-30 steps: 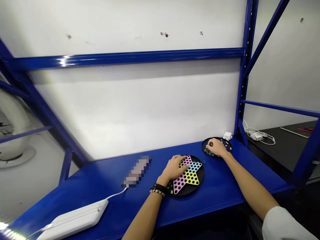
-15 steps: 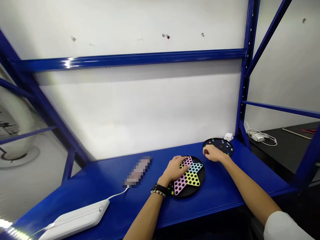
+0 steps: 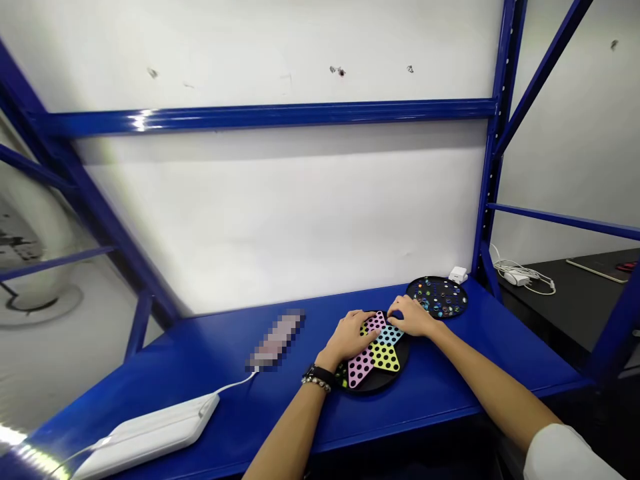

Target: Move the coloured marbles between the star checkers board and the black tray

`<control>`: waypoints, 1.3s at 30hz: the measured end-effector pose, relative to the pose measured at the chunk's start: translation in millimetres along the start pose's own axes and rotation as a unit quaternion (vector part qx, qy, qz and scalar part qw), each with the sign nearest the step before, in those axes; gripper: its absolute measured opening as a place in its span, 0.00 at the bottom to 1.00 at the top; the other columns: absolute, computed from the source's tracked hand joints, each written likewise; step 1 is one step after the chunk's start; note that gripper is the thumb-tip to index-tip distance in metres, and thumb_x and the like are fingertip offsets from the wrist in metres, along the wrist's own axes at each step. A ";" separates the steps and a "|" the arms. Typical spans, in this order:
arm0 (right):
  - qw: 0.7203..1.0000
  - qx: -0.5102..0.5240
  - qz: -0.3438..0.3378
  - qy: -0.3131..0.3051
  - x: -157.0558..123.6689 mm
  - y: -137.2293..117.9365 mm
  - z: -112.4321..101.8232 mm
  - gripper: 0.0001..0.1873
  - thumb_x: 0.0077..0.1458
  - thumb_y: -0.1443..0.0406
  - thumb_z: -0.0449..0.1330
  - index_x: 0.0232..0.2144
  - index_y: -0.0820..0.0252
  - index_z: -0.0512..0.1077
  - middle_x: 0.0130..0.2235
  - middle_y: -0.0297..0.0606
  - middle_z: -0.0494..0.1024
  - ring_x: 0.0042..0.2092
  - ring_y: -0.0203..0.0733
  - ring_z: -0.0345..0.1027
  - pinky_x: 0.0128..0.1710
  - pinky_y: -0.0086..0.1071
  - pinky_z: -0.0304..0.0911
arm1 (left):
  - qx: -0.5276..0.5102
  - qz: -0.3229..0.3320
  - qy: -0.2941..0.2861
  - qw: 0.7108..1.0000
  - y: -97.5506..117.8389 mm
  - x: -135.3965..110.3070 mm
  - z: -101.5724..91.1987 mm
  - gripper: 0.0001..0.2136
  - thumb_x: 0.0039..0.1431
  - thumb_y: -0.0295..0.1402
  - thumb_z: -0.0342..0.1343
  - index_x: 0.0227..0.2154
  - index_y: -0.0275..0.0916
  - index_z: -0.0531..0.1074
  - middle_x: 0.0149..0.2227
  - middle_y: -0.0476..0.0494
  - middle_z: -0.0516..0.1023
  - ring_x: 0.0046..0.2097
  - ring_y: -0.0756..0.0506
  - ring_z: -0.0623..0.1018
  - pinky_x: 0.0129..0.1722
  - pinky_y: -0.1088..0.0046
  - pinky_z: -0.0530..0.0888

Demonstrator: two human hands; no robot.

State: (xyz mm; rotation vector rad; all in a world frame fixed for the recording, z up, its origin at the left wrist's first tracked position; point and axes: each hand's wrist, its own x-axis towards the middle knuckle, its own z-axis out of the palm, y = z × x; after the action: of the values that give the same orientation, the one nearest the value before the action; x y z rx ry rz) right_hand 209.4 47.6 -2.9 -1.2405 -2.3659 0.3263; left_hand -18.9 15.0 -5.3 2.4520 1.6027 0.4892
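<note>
A round black board (image 3: 376, 381) with a star of pink, yellow and light blue holed triangles lies on the blue shelf (image 3: 210, 363). My left hand (image 3: 349, 338) rests on the board's left side, fingers curled down onto it. My right hand (image 3: 413, 317) hovers over the board's far right edge, fingers pinched together; what they hold is too small to make out. Behind it to the right sits a round black tray (image 3: 438, 297) dotted with several coloured marbles.
A white flat device (image 3: 150, 432) with a cable lies at the near left of the shelf. A blurred pinkish object (image 3: 277, 341) lies mid-shelf. A small white adapter (image 3: 457, 275) sits behind the tray. Blue rack posts stand right, and a black table (image 3: 565, 293) beyond them.
My right hand has left the marble tray and moved left to the star board's edge. The left hand stayed on the board.
</note>
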 end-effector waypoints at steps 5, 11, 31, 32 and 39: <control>0.997 0.017 0.048 -0.059 0.1 -6.8 5.3 0.14 0.59 0.58 0.54 0.37 0.53 0.78 0.44 0.41 0.74 0.51 0.50 0.63 0.53 0.46 0.53 | 0.001 -0.001 0.003 1.000 -1.5 0.1 2.0 0.28 0.60 0.52 0.50 0.59 0.43 0.67 0.58 0.40 0.72 0.62 0.36 0.65 0.59 0.55 0.65; 0.997 0.029 0.052 -0.057 -0.2 2.0 8.5 0.14 0.61 0.57 0.53 0.33 0.56 0.77 0.43 0.41 0.74 0.51 0.49 0.62 0.55 0.46 0.52 | 0.002 -0.002 0.001 1.000 -0.2 0.1 0.7 0.28 0.60 0.54 0.49 0.59 0.45 0.67 0.58 0.41 0.72 0.62 0.36 0.65 0.59 0.55 0.65; 0.997 -0.039 0.053 0.048 9.6 11.0 -1.0 0.28 0.68 0.53 0.42 0.27 0.59 0.74 0.38 0.41 0.72 0.43 0.42 0.62 0.46 0.34 0.56 | -0.006 -0.013 -0.013 1.000 3.0 -2.4 -5.3 0.27 0.60 0.50 0.49 0.59 0.44 0.67 0.59 0.41 0.71 0.63 0.37 0.64 0.60 0.57 0.63; 0.993 -0.051 0.078 0.077 9.4 16.0 -6.6 0.28 0.68 0.54 0.42 0.29 0.59 0.74 0.39 0.41 0.72 0.44 0.42 0.62 0.46 0.34 0.55 | -0.006 -0.013 -0.015 1.000 3.6 -2.6 -5.9 0.27 0.61 0.50 0.49 0.59 0.44 0.67 0.59 0.41 0.71 0.63 0.37 0.64 0.60 0.57 0.63; 0.975 -0.058 0.186 0.110 -0.5 61.6 -24.6 0.11 0.62 0.60 0.52 0.37 0.57 0.73 0.44 0.41 0.71 0.49 0.47 0.61 0.47 0.39 0.54 | -0.010 -0.012 -0.019 1.000 6.9 -3.7 -9.1 0.27 0.61 0.50 0.49 0.59 0.44 0.67 0.59 0.40 0.71 0.62 0.37 0.65 0.60 0.57 0.64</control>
State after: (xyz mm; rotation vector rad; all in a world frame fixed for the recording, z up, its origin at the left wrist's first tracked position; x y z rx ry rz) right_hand 265.9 82.3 -6.5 -1.6842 -1.9836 0.1551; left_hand -17.7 8.6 4.7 2.4089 1.6034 0.4487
